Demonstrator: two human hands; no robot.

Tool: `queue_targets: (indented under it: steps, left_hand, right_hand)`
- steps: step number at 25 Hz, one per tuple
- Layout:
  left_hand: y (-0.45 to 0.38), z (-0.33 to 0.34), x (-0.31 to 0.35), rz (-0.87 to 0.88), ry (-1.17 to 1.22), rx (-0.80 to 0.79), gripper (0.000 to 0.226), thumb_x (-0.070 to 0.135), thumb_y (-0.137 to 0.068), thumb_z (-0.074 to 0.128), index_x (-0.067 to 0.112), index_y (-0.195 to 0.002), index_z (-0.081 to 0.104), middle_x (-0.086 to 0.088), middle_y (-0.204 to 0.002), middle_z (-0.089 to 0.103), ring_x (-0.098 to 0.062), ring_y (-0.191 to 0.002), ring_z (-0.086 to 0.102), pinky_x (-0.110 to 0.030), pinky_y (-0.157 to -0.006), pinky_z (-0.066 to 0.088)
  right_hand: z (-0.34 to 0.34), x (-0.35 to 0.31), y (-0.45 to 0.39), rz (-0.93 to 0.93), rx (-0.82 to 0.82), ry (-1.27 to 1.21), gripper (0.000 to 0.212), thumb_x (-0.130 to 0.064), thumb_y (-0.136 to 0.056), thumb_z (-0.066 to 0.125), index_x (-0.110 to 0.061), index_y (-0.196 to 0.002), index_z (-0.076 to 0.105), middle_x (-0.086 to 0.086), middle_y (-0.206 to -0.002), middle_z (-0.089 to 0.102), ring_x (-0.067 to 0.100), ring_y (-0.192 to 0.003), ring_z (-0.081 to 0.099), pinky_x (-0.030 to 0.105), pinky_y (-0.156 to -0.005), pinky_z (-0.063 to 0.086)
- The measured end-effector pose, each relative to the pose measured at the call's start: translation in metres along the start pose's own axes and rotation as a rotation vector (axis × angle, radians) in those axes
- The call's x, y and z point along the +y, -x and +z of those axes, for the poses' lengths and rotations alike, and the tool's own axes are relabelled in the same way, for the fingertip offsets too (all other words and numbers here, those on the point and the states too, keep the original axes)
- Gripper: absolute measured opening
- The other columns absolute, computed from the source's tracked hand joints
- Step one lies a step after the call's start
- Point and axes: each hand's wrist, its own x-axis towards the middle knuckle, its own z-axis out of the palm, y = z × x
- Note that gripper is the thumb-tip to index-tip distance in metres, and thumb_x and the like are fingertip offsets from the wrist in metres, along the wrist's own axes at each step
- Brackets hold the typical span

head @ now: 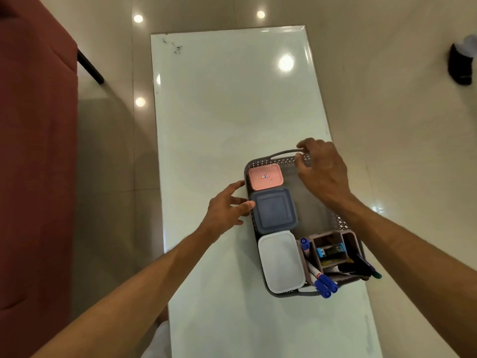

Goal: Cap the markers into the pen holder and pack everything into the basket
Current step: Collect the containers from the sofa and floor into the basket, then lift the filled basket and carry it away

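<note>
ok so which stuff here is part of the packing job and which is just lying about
Part of the job:
grey perforated plastic basket
brown compartmented pen holder
blue-capped markers
pink lidded box
dark blue lidded box
white lidded box

Just lying about:
red fabric sofa
black shoe on the floor

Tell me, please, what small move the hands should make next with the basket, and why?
Probably close the right hand fully around the far handle, steadying with the left hand. The three lidded boxes and the pen holder with capped markers already sit inside the basket, so packing looks finished.
</note>
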Motion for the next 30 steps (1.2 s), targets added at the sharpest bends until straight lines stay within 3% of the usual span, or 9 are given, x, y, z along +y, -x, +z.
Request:
queue_targets:
  steps: [3,5,8,13,16,19,22,26,30]
  left_hand:
    - [0.007,0.008,-0.007,0.006,-0.045,0.041,0.055,0.041,-0.093,0.078,0.038,-0.144,0.058,-0.001,-0.114,0.078,-0.013,-0.091,0.079,-0.031,-0.080,0.064]
    - [0.021,0.011,-0.014,-0.005,-0.030,0.099,0.046,0.042,-0.095,0.075,0.038,-0.139,0.062,0.000,-0.112,0.078,-0.016,-0.092,0.079,-0.031,-0.081,0.063]
    - [0.059,0.020,-0.033,-0.050,0.054,0.219,0.035,0.046,-0.098,0.071,0.035,-0.131,0.065,0.000,-0.112,0.077,-0.021,-0.096,0.078,-0.032,-0.081,0.060]
    - [0.143,0.064,-0.089,-0.171,0.239,0.434,0.027,0.043,-0.101,0.066,0.029,-0.124,0.065,0.001,-0.114,0.075,-0.020,-0.103,0.073,-0.035,-0.086,0.058]
    - [0.187,0.106,-0.136,-0.340,0.505,0.550,0.023,0.034,-0.103,0.064,0.018,-0.120,0.065,-0.009,-0.118,0.076,-0.023,-0.093,0.070,-0.038,-0.085,0.057]
    - [0.224,0.164,-0.163,-0.516,0.778,0.472,0.033,0.042,-0.105,0.060,0.014,-0.122,0.061,-0.014,-0.121,0.073,-0.028,-0.097,0.071,-0.041,-0.083,0.058]
    - [0.246,0.219,-0.177,-0.617,1.110,0.360,0.054,0.063,-0.099,0.056,0.014,-0.121,0.063,-0.014,-0.119,0.072,-0.035,-0.108,0.069,-0.049,-0.094,0.056]
    - [0.248,0.254,-0.177,-0.519,1.397,0.332,0.081,0.080,-0.094,0.041,0.010,-0.126,0.065,-0.015,-0.115,0.079,-0.035,-0.115,0.068,-0.054,-0.109,0.046]
    - [0.257,0.273,-0.180,-0.483,1.445,0.378,0.085,0.086,-0.091,0.035,0.013,-0.121,0.067,-0.015,-0.118,0.077,-0.034,-0.114,0.070,-0.063,-0.115,0.040]
  right_hand:
    - [-0.003,0.015,-0.021,-0.090,-0.266,0.076,0.050,-0.022,-0.100,0.058,-0.021,-0.150,0.050,0.008,-0.149,0.056,0.031,-0.138,0.048,0.049,-0.106,0.047]
    - [0.005,0.015,-0.024,-0.123,-0.441,0.121,0.057,-0.021,-0.102,0.056,-0.013,-0.157,0.043,0.014,-0.158,0.048,0.033,-0.145,0.042,0.043,-0.117,0.035]
    - [0.005,0.012,-0.018,-0.198,-0.533,0.172,0.067,-0.013,-0.097,0.054,-0.001,-0.159,0.031,0.022,-0.160,0.040,0.038,-0.147,0.038,0.041,-0.120,0.030]
    - [-0.012,0.017,-0.002,-0.223,-0.626,0.328,0.060,-0.016,-0.097,0.053,-0.006,-0.154,0.037,0.025,-0.150,0.045,0.044,-0.137,0.046,0.050,-0.110,0.044]
    - [-0.011,0.022,0.019,-0.250,-0.629,0.357,0.048,-0.015,-0.097,0.055,-0.003,-0.142,0.048,0.026,-0.138,0.051,0.046,-0.127,0.051,0.050,-0.103,0.048]
    - [-0.010,0.033,0.034,-0.303,-0.614,0.406,0.039,-0.013,-0.094,0.056,-0.002,-0.132,0.055,0.027,-0.130,0.056,0.045,-0.121,0.056,0.048,-0.098,0.050]
    - [-0.006,0.036,0.050,-0.287,-0.662,0.429,0.041,-0.019,-0.095,0.058,-0.001,-0.132,0.057,0.030,-0.130,0.060,0.045,-0.121,0.059,0.045,-0.097,0.050]
    - [-0.013,0.034,0.059,-0.264,-0.732,0.487,0.045,-0.024,-0.099,0.058,-0.002,-0.138,0.054,0.029,-0.132,0.062,0.043,-0.120,0.060,0.039,-0.085,0.047]
    - [-0.026,0.034,0.067,-0.189,-0.763,0.506,0.043,-0.025,-0.094,0.055,-0.004,-0.131,0.056,0.025,-0.128,0.064,0.040,-0.108,0.060,0.036,-0.078,0.046]
